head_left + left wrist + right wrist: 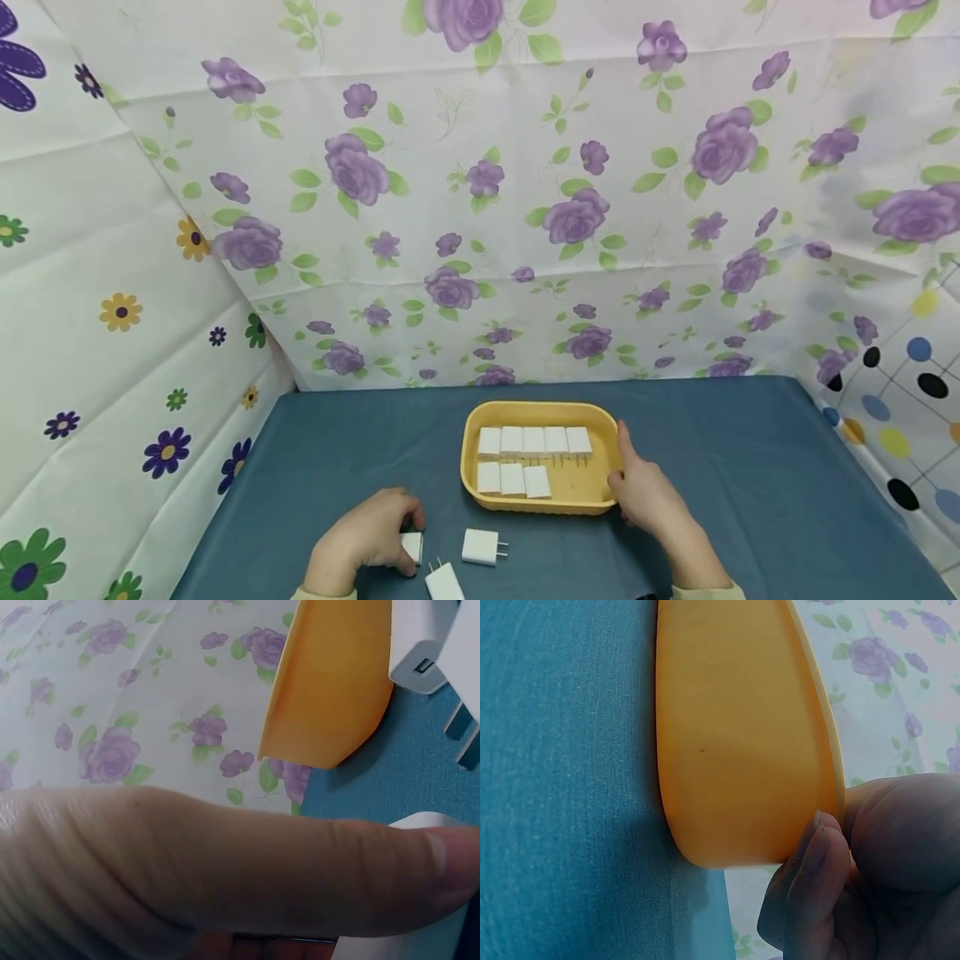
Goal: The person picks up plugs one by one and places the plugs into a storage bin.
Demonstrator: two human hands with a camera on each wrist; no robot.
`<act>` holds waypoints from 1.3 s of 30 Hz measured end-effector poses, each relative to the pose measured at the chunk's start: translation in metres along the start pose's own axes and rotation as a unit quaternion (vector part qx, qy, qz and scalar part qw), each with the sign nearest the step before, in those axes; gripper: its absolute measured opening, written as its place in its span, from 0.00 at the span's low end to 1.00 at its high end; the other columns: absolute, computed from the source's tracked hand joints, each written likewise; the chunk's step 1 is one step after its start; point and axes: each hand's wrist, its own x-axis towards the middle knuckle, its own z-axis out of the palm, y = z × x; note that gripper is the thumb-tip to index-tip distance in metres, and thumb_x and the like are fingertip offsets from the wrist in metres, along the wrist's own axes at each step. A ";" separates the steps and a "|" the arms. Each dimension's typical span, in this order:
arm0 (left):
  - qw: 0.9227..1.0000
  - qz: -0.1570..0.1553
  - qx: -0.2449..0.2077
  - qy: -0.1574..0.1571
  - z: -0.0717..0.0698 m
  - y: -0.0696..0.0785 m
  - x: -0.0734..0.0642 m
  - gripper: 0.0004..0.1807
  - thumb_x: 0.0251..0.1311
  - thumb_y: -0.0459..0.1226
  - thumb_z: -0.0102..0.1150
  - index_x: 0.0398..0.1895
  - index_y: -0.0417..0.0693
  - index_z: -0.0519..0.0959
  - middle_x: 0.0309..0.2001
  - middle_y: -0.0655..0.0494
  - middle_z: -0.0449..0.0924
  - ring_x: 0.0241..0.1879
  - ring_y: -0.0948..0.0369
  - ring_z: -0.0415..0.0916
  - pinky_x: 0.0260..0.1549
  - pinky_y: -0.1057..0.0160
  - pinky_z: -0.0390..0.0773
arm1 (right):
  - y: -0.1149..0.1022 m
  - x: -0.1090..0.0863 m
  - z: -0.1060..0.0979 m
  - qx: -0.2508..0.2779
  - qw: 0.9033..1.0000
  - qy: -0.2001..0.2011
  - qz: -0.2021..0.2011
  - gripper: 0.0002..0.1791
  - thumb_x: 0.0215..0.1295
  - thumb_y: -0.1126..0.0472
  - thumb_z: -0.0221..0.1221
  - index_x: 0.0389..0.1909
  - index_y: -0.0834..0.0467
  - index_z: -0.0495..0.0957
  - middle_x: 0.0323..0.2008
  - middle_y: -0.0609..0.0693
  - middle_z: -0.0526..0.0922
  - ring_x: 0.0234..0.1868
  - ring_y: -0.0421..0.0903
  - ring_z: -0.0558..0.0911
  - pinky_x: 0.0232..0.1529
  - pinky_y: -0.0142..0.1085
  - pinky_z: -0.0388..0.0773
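My left hand [371,529] grips a white charger plug [412,546] at the table's near side, between thumb and fingers. The thumb [330,870] covers much of that charger in the left wrist view. At the yellow tray [577,487], my right hand [651,496] pinches the right rim, its index finger stretched along the edge. Fingertips [817,847] press the outer wall in the right wrist view. White chargers stand in two rows inside the tray: several in the back row [533,440], three in the front row [512,479].
Two loose white chargers lie between the left hand and the tray's near side: one with prongs to the right [480,547], another at the bottom edge [445,582]. A blue cloth [360,442] covers the table. Flowered sheets [510,275] hang behind and beside it.
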 end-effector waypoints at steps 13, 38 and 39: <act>1.000 0.022 0.013 -0.001 -0.002 0.000 -0.001 0.19 0.37 0.31 0.85 0.31 0.52 0.83 0.30 0.58 0.74 0.32 0.61 0.67 0.34 0.57 0.71 | -0.002 -0.003 0.000 -0.001 1.000 0.012 -0.004 0.45 0.79 0.64 0.47 0.88 0.57 0.32 0.16 0.54 0.75 0.15 0.50 0.75 0.20 0.43 0.74; 0.995 -0.015 0.028 0.095 -0.008 -0.002 -0.002 0.08 0.58 0.41 0.75 0.38 0.55 0.85 0.28 0.63 0.75 0.25 0.62 0.70 0.26 0.56 0.71 | -0.002 0.000 -0.001 -0.003 1.000 0.002 0.001 0.45 0.79 0.64 0.47 0.88 0.58 0.33 0.18 0.54 0.77 0.16 0.50 0.76 0.20 0.43 0.75; 0.994 -0.015 0.028 0.103 -0.008 -0.002 -0.002 0.08 0.58 0.41 0.76 0.38 0.56 0.84 0.28 0.63 0.74 0.24 0.62 0.70 0.25 0.57 0.70 | -0.002 0.000 -0.001 -0.004 1.000 0.001 0.001 0.45 0.79 0.64 0.47 0.88 0.58 0.33 0.18 0.54 0.77 0.16 0.50 0.76 0.20 0.43 0.75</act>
